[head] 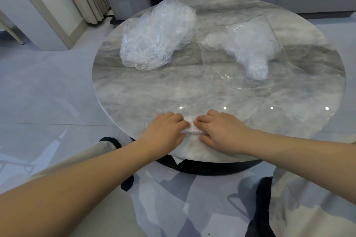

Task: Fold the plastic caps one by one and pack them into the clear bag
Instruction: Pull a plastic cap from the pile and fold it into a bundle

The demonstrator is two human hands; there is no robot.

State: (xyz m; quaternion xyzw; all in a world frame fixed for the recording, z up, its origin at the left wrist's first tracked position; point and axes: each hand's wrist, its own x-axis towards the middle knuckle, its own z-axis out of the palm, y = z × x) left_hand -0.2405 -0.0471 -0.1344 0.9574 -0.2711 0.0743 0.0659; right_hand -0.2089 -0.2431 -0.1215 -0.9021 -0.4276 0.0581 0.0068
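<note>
Soft even light, tabletop glare, wide-angle distortion

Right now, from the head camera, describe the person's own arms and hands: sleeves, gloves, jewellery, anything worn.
Both arms are bare from the bottom edge of the picture to the fingertips; no sleeve shows. The left hand and the right hand wear no gloves. No ring, watch, bracelet or other marking is visible on either wrist or on the fingers that show. The fingernails look short and unpainted, as far as the picture lets me tell.

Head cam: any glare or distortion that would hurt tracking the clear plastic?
Head view: wide-angle bending at the edges; small light spots on the glossy table; the cap under the left hand and right hand nearly blends into the marble; loose pile and bag read clearer.
</note>
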